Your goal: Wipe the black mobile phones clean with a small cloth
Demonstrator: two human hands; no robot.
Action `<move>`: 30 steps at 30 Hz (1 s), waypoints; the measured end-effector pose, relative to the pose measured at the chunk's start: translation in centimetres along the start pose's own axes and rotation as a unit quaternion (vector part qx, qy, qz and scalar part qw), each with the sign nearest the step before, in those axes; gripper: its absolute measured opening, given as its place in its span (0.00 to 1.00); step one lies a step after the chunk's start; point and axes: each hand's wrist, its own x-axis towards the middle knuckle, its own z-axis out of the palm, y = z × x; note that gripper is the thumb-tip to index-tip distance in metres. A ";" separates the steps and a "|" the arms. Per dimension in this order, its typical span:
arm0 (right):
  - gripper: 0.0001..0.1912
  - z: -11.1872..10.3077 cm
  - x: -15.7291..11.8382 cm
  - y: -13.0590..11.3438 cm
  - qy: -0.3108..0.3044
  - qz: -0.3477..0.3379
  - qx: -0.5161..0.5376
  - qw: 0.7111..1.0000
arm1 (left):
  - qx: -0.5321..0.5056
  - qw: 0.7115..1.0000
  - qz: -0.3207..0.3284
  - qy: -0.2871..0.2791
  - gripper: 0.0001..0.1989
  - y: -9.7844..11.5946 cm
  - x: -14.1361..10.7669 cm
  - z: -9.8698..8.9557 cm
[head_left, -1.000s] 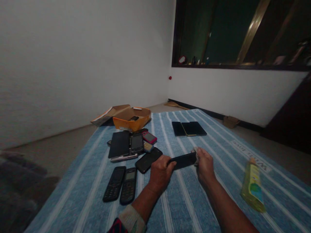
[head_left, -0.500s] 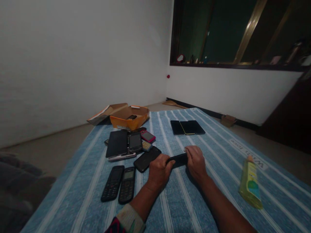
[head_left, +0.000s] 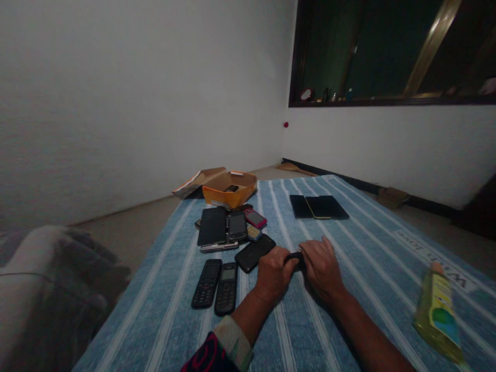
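Between my two hands is a black phone (head_left: 295,255), mostly hidden by the fingers, with a narrow dark strip showing. My left hand (head_left: 273,269) closes on one end, thumb on the near side. At the other end, my right hand (head_left: 322,267) grips with its thumb tucked behind and some fingers raised. A black smartphone (head_left: 251,254) lies just left of my left hand. Nearer to me, two keypad phones (head_left: 206,284) rest side by side on the striped blue cloth (head_left: 163,315).
A pile of phones with a dark tablet (head_left: 212,226) lies at the left. Behind it stands an open orange box (head_left: 222,197) holding a phone. Dark smartphones (head_left: 329,206) lie in a row at the back. A yellow-green bottle (head_left: 437,316) lies at the right.
My hands have come closer together and the phone has turned, so less of it shows. The whole view has shifted, with the table things appearing further right.
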 end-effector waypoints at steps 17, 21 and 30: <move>0.13 0.1 -0.1 2.6 0.066 0.064 -0.009 0.996 | -0.007 1.000 0.006 0.015 0.05 -0.1 0.0 0.0; 0.13 0.4 0.2 0.1 0.026 0.001 -0.023 0.999 | -0.005 1.000 0.008 0.012 0.06 -0.1 0.0 0.0; 0.12 0.1 0.5 -0.9 -0.026 -0.019 -0.002 0.999 | -0.012 1.000 -0.016 -0.017 0.06 -0.1 0.3 -0.4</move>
